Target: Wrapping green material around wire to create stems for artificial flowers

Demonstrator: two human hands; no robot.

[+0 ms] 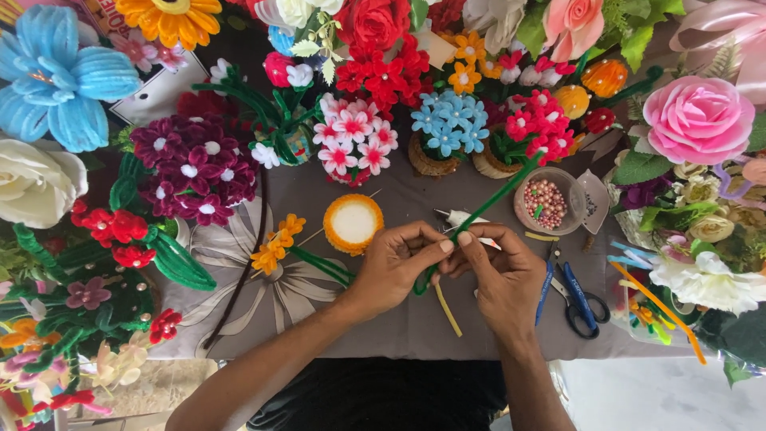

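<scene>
Grey cloth (415,323) crowded; pipe-cleaner flowers (195,168) around edges

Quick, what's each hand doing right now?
Left hand: closed, pinching the green pipe cleaner.
Right hand: closed, pinching the same pipe cleaner.

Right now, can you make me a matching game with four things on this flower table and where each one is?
Things:
1. scissors
2. green pipe cleaner
3. tub of beads
4. big blue flower

Places:
A. top left corner of the picture
B. pinched between the left hand and the right hand
C. flat on the grey cloth, just right of the right hand
D. standing open beyond the right hand, near the red flowers

Pairs: 1-C, 2-B, 3-D, 4-A
</scene>
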